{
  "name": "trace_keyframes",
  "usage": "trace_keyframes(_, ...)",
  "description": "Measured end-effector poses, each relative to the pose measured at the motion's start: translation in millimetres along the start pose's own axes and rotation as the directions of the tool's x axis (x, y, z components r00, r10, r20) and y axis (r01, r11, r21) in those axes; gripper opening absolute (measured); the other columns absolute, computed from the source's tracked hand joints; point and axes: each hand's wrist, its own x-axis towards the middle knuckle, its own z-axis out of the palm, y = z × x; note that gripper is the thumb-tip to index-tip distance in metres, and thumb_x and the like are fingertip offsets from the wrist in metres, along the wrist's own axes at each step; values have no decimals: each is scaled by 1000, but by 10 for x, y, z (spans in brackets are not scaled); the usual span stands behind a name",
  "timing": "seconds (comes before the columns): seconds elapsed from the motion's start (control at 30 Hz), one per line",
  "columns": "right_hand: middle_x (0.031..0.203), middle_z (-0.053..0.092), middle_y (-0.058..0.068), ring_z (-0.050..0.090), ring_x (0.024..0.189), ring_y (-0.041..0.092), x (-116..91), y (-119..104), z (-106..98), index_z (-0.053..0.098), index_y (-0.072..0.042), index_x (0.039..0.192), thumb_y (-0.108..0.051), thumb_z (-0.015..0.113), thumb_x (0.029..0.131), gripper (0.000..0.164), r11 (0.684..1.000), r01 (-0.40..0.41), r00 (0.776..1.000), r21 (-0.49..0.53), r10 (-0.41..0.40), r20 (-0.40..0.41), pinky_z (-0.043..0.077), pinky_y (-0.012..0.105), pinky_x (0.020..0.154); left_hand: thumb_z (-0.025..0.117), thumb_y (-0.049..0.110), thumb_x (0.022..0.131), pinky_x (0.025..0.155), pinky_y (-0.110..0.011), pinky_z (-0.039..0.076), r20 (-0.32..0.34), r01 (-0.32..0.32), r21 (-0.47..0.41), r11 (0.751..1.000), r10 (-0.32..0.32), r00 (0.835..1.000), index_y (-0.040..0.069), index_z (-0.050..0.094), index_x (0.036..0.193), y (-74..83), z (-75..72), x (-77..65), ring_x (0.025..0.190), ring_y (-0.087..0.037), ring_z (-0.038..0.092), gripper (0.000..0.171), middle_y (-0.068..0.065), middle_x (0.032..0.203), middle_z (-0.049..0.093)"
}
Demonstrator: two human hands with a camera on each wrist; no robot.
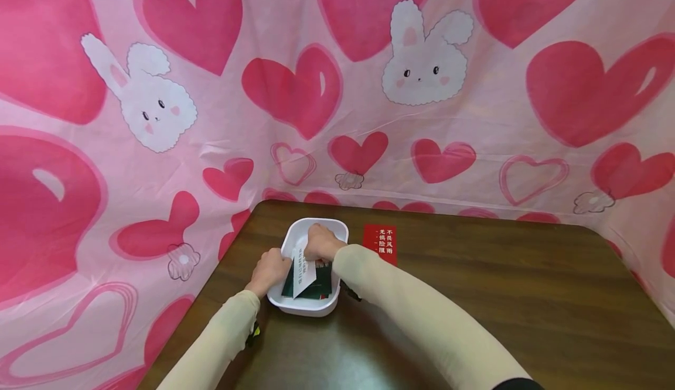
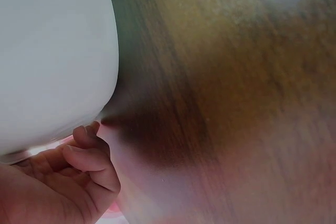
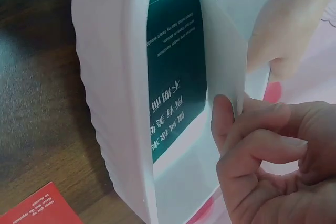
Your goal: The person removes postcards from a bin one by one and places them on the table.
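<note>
A white plastic basin (image 1: 303, 310) sits on the table with dark green printed cards (image 1: 319, 288) lying in it. My left hand (image 1: 270, 273) grips the basin's left rim, thumb over the edge; in the left wrist view its curled fingers (image 2: 94, 161) lie against the outer wall. Reaching into the basin, my right hand (image 1: 321, 242) pinches a white card (image 1: 302, 279) with printed lettering. That card stands tilted on edge over the green ones, and the right wrist view shows its blank white side (image 3: 223, 51) between thumb and fingers.
On the brown wooden table (image 1: 474, 284), a red printed card (image 1: 387, 245) lies just right of the basin. A pink cloth (image 1: 364, 109) with hearts and rabbits hangs behind the table and along its left side.
</note>
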Motion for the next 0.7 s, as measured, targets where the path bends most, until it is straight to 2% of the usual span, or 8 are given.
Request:
trace_keyframes(0.13, 84, 59, 14, 56, 53, 18, -177, -102, -80, 53, 6, 124, -6, 75, 91, 41, 1000, -14, 1000, 16, 14, 19, 50, 27, 46, 60, 14, 102, 83, -58, 61, -10, -14, 6, 1000, 14, 1000, -10, 65, 121, -5, 4, -3, 80, -30, 70, 31, -20, 100, 70)
trace_keyframes(0.23, 86, 58, 14, 54, 51, 18, 29, 13, 43, 46, 5, 134, -11, 71, 93, 52, 1000, -14, 1000, 0, 14, 23, 48, 26, 43, 59, 13, 102, 83, -58, 61, -11, -22, 5, 1000, 23, 1000, -10, 65, 121, -3, 3, -19, 80, -29, 69, 30, -20, 99, 70)
trace_keyframes(0.37, 83, 62, 14, 55, 49, 18, 123, 64, 67, 61, 3, 111, -12, 69, 92, 25, 1000, 1, 1000, -17, 0, 26, 49, 27, 44, 58, 13, 102, 82, -57, 61, -4, -35, -2, 999, 35, 999, -11, 64, 121, 12, -1, -49, 79, -29, 69, 31, -19, 99, 70)
trace_keyframes(0.4, 80, 62, 13, 55, 49, 18, 7, 4, -17, 63, 2, 103, -11, 69, 92, 17, 1000, 0, 999, -4, 0, 40, 49, 27, 44, 58, 13, 102, 82, -57, 61, -3, -35, -3, 999, 35, 999, -11, 64, 121, 13, 0, -50, 79, -28, 69, 31, -19, 98, 70)
trace_keyframes(0.47, 76, 61, 11, 53, 49, 17, -82, -33, -77, 64, -1, 92, -9, 68, 93, 9, 1000, 6, 999, 0, -6, 45, 48, 26, 45, 59, 13, 102, 82, -57, 61, -5, -33, -8, 999, 33, 999, -10, 64, 121, 21, 1, -55, 78, -28, 69, 31, -19, 97, 70)
trace_keyframes(0.53, 72, 57, 8, 51, 49, 16, -150, -52, -123, 63, -2, 92, -9, 66, 94, 8, 1000, 17, 998, 0, -17, 53, 44, 25, 44, 59, 13, 102, 82, -57, 61, -7, -32, -12, 999, 32, 999, -10, 64, 121, 15, 3, -51, 78, -28, 70, 31, -18, 97, 69)
trace_keyframes(0.7, 74, 57, 7, 53, 53, 16, -184, -36, -164, 62, -2, 95, -9, 66, 94, 8, 1000, 20, 999, 16, -21, 43, 46, 25, 46, 60, 13, 102, 82, -57, 61, -12, -18, -22, 1000, 18, 1000, -9, 65, 124, -3, 12, -27, 79, -28, 70, 31, -18, 99, 70)
